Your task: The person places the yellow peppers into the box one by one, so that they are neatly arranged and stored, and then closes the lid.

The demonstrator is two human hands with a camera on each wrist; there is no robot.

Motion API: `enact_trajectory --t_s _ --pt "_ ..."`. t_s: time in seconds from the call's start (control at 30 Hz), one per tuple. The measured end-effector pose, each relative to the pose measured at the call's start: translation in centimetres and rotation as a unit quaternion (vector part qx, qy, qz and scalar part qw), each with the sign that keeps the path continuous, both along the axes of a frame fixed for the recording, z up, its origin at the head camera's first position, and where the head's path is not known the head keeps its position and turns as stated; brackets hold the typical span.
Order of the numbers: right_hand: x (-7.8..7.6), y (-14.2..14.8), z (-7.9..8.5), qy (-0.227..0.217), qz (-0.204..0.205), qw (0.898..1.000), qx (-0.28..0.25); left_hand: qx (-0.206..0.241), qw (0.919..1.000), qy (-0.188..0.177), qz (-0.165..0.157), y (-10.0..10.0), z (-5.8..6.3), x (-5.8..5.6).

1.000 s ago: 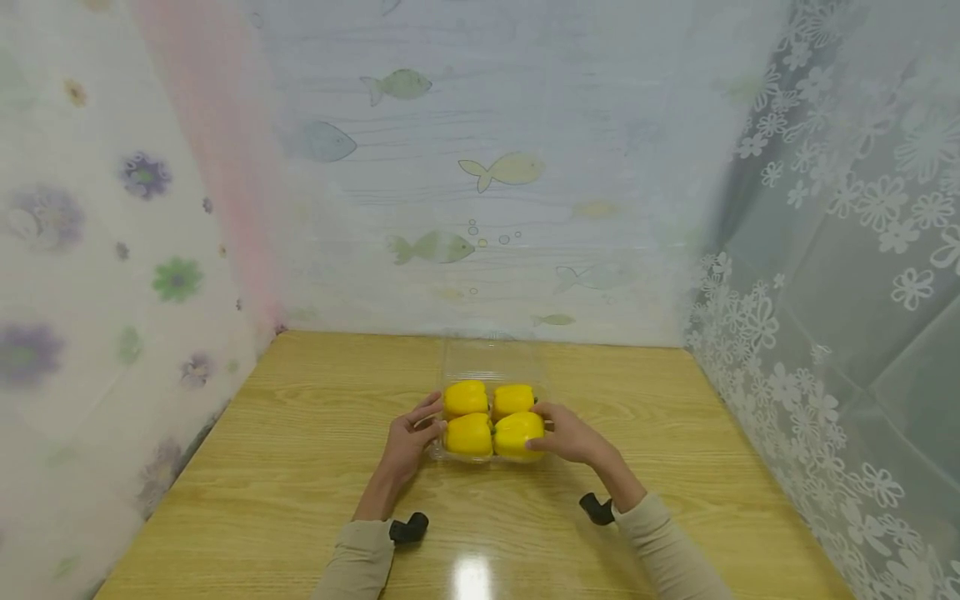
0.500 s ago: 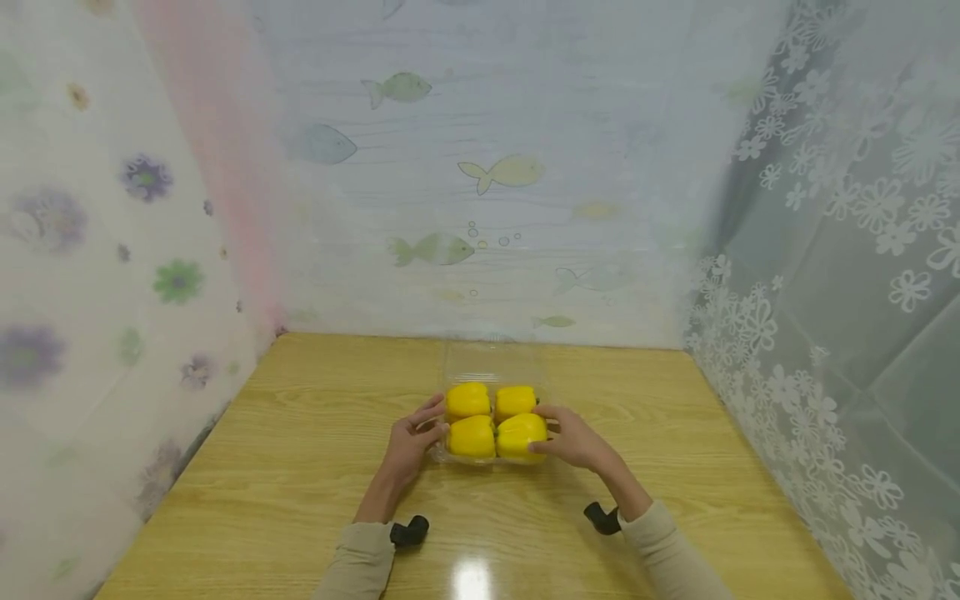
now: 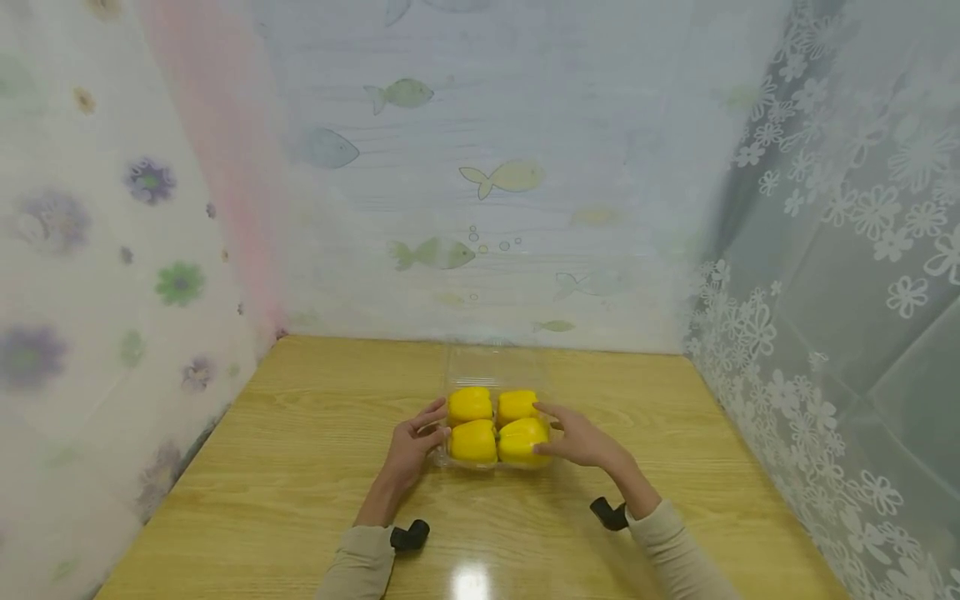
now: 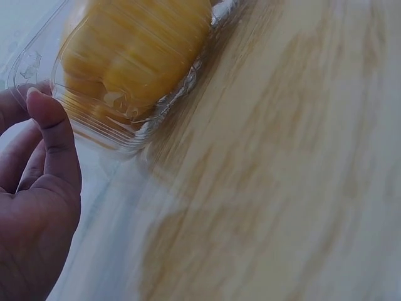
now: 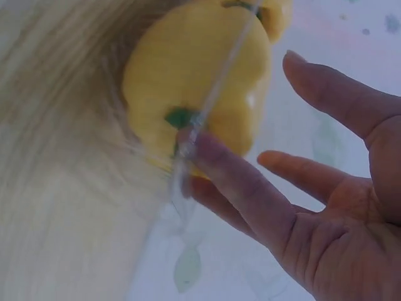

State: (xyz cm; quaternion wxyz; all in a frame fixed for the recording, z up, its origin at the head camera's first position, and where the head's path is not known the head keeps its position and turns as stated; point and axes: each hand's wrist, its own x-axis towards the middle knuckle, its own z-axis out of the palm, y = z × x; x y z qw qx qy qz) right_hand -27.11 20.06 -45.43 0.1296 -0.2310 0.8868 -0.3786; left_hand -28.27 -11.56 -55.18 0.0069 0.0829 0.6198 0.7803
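Note:
A hinged clear plastic container [image 3: 491, 465] lies with its lid [image 3: 495, 367] raised at the far side. Inside sit several yellow bell peppers, among them the front left one [image 3: 472, 442] and the front right one [image 3: 524, 442]; a green stem shows in the right wrist view. My left hand [image 3: 409, 448] is at the container's left side; in the left wrist view its thumb and a finger pinch the clear rim [image 4: 59, 94]. My right hand [image 3: 581, 437] is at the right side, fingers spread, with fingertips [image 5: 207, 147] against the container's edge beside a pepper [image 5: 194, 75].
The container stands on a wood-grain table [image 3: 315, 467]. A fish-print curtain [image 3: 495, 208] hangs along the back edge, with patterned curtains on the left [image 3: 180, 350] and right [image 3: 817, 358]. Black wrist mounts [image 3: 409, 535] project inward from both cuffs.
The container with the peppers has shifted very slightly to the right, both hands staying at its sides. My right wrist has moved a little outward. The head view has tilted slightly.

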Motion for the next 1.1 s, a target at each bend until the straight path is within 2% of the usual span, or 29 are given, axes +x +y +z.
enact_trajectory --t_s 0.13,0.23,0.37,0.5,0.63,0.73,0.87,1.1 --pt "-0.6 0.9 0.5 -0.004 0.0 0.999 -0.038 0.004 1.0 0.001 0.002 0.1 0.0 0.0" --pt "-1.3 1.5 0.4 0.019 -0.019 0.997 -0.07 0.003 1.0 0.0 0.003 0.1 0.1 -0.1" --pt "-2.4 2.0 -0.5 0.06 -0.052 0.992 -0.101 0.001 1.0 0.0 0.003 0.1 0.1 -0.1" --pt "-3.7 2.5 -2.1 0.083 -0.093 0.982 -0.142 0.004 1.0 0.002 0.004 0.2 0.1 -0.1" --pt "-4.9 3.2 -3.2 0.062 -0.127 0.973 -0.185 0.003 1.0 0.001 0.006 0.2 0.0 0.0" --pt "-5.2 3.5 -3.1 0.028 -0.136 0.97 -0.198 0.0 0.9999 -0.002 0.01 0.3 0.1 0.1" --pt "-6.2 3.7 -3.1 -0.006 -0.131 0.974 -0.183 0.0 0.9999 0.0 0.012 0.4 0.1 0.0" --pt "-9.1 3.8 -4.1 -0.05 -0.112 0.981 -0.148 -0.002 0.9999 0.007 0.01 0.3 0.0 0.1"
